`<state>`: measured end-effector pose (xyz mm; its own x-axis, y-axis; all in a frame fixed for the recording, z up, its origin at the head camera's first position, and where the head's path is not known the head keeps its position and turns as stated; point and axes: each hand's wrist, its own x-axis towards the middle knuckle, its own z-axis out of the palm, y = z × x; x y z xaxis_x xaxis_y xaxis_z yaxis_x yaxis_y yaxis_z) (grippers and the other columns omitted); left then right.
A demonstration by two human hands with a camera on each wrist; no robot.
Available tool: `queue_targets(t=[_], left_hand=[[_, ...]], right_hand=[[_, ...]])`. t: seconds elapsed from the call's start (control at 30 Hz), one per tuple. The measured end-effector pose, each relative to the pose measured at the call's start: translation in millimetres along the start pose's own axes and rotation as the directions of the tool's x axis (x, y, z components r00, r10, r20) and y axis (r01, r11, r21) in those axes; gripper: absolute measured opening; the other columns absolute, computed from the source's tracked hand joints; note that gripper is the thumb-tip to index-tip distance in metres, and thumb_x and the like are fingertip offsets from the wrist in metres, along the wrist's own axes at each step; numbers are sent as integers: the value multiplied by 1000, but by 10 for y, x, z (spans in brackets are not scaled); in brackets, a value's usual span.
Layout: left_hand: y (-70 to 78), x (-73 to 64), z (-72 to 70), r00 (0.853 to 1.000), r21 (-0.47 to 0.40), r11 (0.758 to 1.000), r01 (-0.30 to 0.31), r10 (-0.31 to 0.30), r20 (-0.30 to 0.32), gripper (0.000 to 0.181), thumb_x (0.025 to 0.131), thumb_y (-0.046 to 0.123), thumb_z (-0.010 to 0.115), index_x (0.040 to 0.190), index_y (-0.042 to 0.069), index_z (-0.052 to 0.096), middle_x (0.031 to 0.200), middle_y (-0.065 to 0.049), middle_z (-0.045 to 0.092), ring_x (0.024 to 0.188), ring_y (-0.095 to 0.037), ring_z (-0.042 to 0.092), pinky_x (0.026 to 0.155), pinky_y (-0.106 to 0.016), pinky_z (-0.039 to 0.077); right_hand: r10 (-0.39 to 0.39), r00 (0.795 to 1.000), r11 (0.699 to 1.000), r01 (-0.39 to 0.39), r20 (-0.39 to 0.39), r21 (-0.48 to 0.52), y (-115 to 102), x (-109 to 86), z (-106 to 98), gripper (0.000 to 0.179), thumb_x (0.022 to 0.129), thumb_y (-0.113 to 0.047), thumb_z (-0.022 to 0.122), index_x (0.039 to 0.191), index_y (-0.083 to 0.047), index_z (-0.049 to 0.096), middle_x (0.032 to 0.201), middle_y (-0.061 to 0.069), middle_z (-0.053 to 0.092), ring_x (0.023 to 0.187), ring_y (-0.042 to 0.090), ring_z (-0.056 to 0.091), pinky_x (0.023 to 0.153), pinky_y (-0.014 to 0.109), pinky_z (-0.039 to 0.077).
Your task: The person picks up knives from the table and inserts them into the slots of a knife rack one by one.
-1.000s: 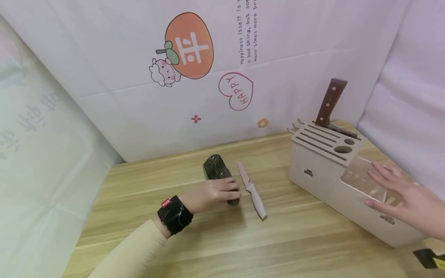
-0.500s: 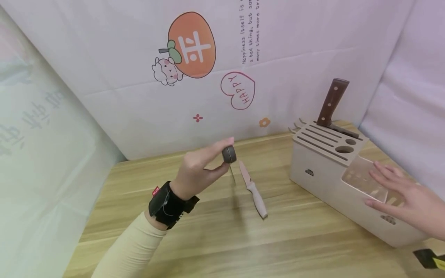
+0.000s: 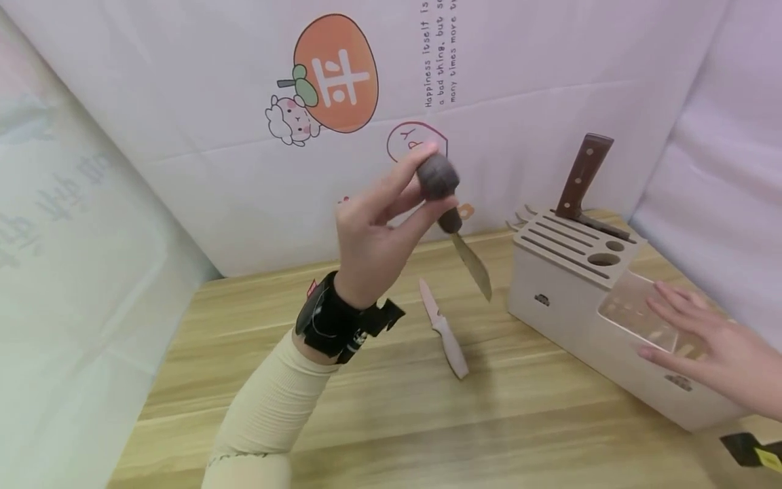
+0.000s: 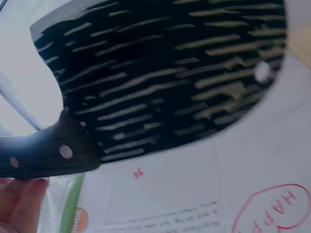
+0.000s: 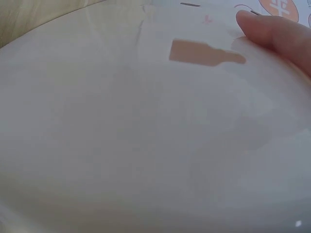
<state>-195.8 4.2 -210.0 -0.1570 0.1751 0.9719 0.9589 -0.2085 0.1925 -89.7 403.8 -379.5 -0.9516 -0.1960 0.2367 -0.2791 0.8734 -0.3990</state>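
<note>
My left hand (image 3: 375, 231) grips a small cleaver by its dark handle (image 3: 438, 178), with the blade (image 3: 473, 268) pointing down and edge-on to the head view. Close up in the left wrist view, the cleaver (image 4: 165, 77) shows a broad black blade with pale streaks, a small hole and a riveted handle. My right hand (image 3: 702, 339) lies with straight fingers over the low end of a beige knife block (image 3: 550, 275); its thumb (image 5: 277, 39) touches the wall in the right wrist view. A brown-handled knife (image 3: 584, 176) stands in the block's rear slot.
A paring knife (image 3: 452, 350) with a pale handle and pinkish blade lies on the wooden table (image 3: 366, 421), left of the block. Several slots and two round holes mark the block's top. Hooks (image 3: 519, 219) stick out at its back left. A printed cloth (image 3: 214, 204) hangs behind.
My left hand has lifted the cleaver off the table, raised it and moved right toward the block, turning the blade downward. The right hand has stayed in place.
</note>
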Motion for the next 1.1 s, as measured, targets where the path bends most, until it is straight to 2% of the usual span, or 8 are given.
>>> queue_targets(t=[0.2,0.3,0.37,0.5,0.57,0.7,0.87,1.1], left_hand=[[-74,322,200,997,1,999,-52,52,-48,40,74,-14,75,109,-21,57,104,-36,63,101,-17,65,78,-35,59],[-115,422,298,992,-4,999,-51,51,-120,43,72,-15,76,109,-22,57,103,-36,63,100,-15,66,79,-34,59],[-135,459,366,985,-32,999,-30,25,-169,44,70,-18,76,108,-22,56,103,-37,62,99,-16,66,80,-34,59],[-177,486,495,972,-94,996,13,-34,-233,44,69,-21,74,108,-23,55,104,-39,60,97,-14,67,81,-34,58],[-211,481,544,969,-110,993,40,-66,-236,43,70,-21,74,109,-22,56,104,-38,61,97,-12,66,83,-33,58],[-316,427,600,971,-71,994,81,-95,-217,42,72,-15,76,110,-19,58,105,-34,63,97,-9,66,83,-30,57],[-407,358,624,973,-32,996,86,-91,-212,42,74,-11,77,111,-17,59,107,-33,63,98,-6,65,81,-29,58],[-433,367,631,973,-18,996,92,-94,-210,42,74,-10,77,112,-16,60,106,-33,64,96,-5,65,81,-29,58]], right_hand=[[-18,1000,1000,18,-6,13,-18,12,-23,83,84,-28,75,147,2,30,160,11,7,142,38,-3,104,75,-3],[-15,1000,1000,15,-2,22,-30,18,-41,81,84,-27,74,147,2,31,160,11,6,142,38,-3,103,75,-5],[-6,1000,1000,6,8,23,-42,19,-53,80,85,-28,74,147,2,31,160,10,6,142,39,-4,102,76,-6],[19,999,1000,-20,33,14,-74,14,-68,80,87,-30,72,148,0,30,160,8,4,142,38,-6,101,75,-11],[26,999,1000,-26,39,8,-91,12,-68,79,88,-31,71,148,0,30,160,8,3,142,38,-6,100,75,-13],[37,998,999,-37,47,2,-106,7,-51,78,88,-33,70,148,0,31,160,7,3,142,36,-6,100,74,-15],[42,998,999,-42,46,1,-97,-3,-42,79,88,-33,70,148,-1,30,160,7,4,143,35,-6,101,75,-12],[40,998,999,-39,39,-11,-69,14,-51,79,88,-34,70,148,-2,31,160,7,4,142,36,-5,102,75,-10]])
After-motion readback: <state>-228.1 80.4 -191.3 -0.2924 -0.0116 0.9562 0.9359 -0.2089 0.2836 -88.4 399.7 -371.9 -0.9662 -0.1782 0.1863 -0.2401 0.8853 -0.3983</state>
